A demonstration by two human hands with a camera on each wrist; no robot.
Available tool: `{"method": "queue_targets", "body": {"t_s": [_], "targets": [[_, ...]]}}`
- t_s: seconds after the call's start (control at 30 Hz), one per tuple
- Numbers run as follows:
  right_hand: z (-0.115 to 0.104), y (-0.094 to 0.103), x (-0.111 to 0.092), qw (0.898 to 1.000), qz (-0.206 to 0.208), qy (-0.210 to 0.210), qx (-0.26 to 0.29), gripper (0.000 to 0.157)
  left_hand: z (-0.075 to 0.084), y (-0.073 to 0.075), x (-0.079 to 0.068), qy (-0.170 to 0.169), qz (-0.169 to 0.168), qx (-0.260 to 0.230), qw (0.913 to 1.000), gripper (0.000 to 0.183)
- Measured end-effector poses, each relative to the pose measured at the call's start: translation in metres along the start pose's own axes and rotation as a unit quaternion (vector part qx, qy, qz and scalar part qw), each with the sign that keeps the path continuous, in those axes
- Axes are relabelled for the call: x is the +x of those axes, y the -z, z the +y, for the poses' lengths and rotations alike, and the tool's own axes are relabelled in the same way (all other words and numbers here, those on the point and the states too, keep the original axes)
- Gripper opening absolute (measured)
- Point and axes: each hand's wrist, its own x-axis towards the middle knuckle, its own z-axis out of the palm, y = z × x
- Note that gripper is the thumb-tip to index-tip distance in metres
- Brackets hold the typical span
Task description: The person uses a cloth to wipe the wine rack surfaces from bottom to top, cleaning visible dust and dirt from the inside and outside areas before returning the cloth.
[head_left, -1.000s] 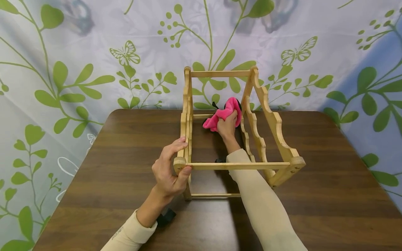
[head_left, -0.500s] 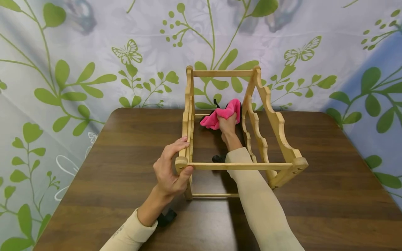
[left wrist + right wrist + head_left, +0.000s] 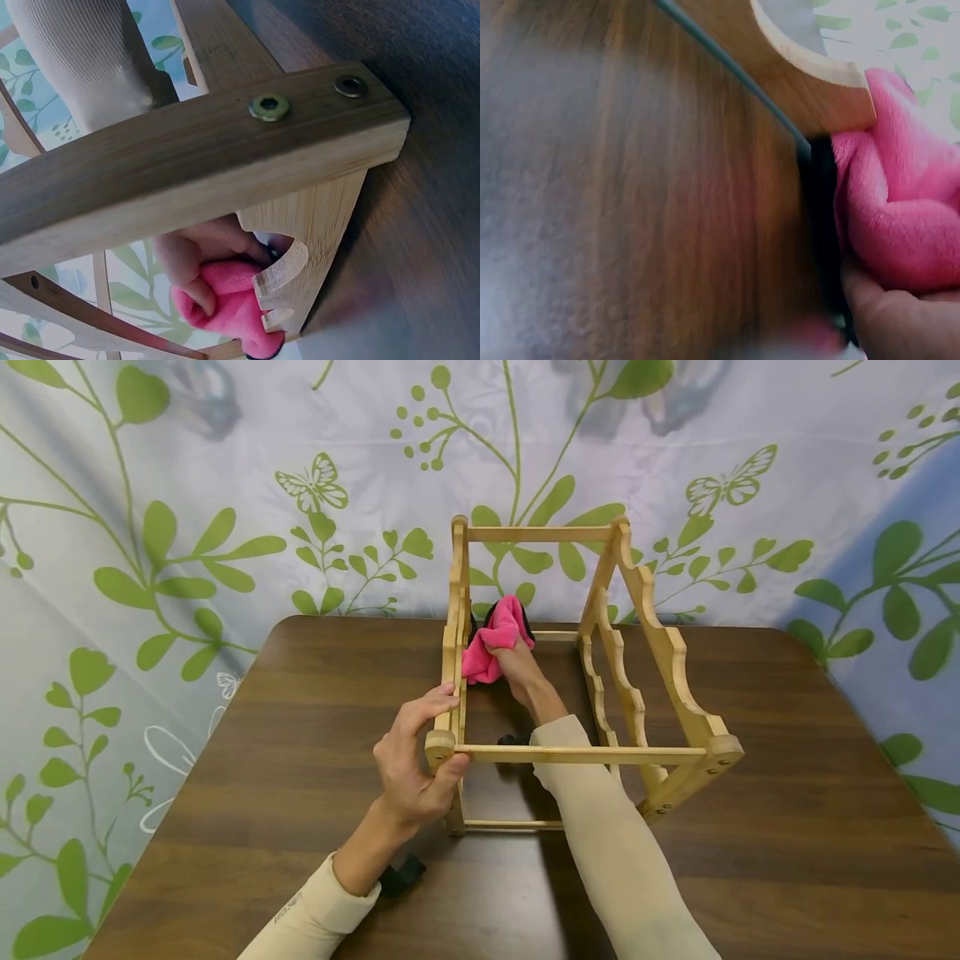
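A light wooden wine rack (image 3: pixel 581 754) with scalloped side boards stands on the table. My left hand (image 3: pixel 416 760) grips its near left corner, thumb on the front and fingers round the side. Through the frame reaches my right hand (image 3: pixel 521 668), which holds a bunched pink cloth (image 3: pixel 487 652) with a black edge against the inside of the left side, low at the back. In the left wrist view, the pink cloth (image 3: pixel 232 307) lies by a scalloped cutout. The right wrist view has the pink cloth (image 3: pixel 915 225) close to a wooden board, with fingers partly visible.
The dark brown table (image 3: pixel 787 827) extends on both sides of the rack. Behind it hangs a curtain (image 3: pixel 360 435) printed with green leaves and butterflies. A black strap (image 3: pixel 401 875) is near my left wrist, and a small dark object (image 3: pixel 512 745) near my right cuff.
My right hand has moved left with the pink cloth, from the right side of the rack's interior to its left side. My left hand keeps its grip on the corner.
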Motion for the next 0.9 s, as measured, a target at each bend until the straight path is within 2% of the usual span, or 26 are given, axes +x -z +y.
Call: {"method": "queue_targets", "body": {"t_s": [0.17, 0.27, 0.5, 0.6, 0.7, 0.83, 0.9], "targets": [[0.005, -0.009, 0.002, 0.998, -0.061, -0.008, -0.015, 0.032, -0.001, 0.002, -0.001, -0.001, 0.004, 0.002, 1.0000, 0.053], [0.006, -0.015, 0.002, 0.997, -0.081, -0.006, -0.011, 0.035, -0.001, 0.001, -0.001, -0.001, 0.002, -0.001, 1.0000, 0.053], [0.012, -0.021, -0.001, 0.995, -0.077, 0.036, -0.051, 0.035, 0.000, 0.001, 0.000, 0.001, 0.005, 0.000, 1.0000, 0.053], [0.014, -0.020, -0.002, 0.993, -0.090, 0.059, -0.056, 0.035, 0.000, 0.000, 0.000, 0.000, 0.003, -0.001, 1.0000, 0.053], [0.012, -0.019, -0.002, 0.993, -0.093, 0.052, -0.056, 0.033, -0.001, 0.000, 0.000, -0.004, 0.005, 0.003, 1.0000, 0.053], [0.009, -0.015, -0.007, 0.993, -0.081, 0.019, -0.082, 0.033, -0.001, -0.002, 0.000, -0.003, 0.012, 0.005, 0.9999, 0.053], [0.006, -0.015, -0.011, 0.991, -0.086, 0.017, -0.099, 0.033, -0.001, -0.003, 0.000, -0.004, 0.015, 0.003, 0.9999, 0.053]]}}
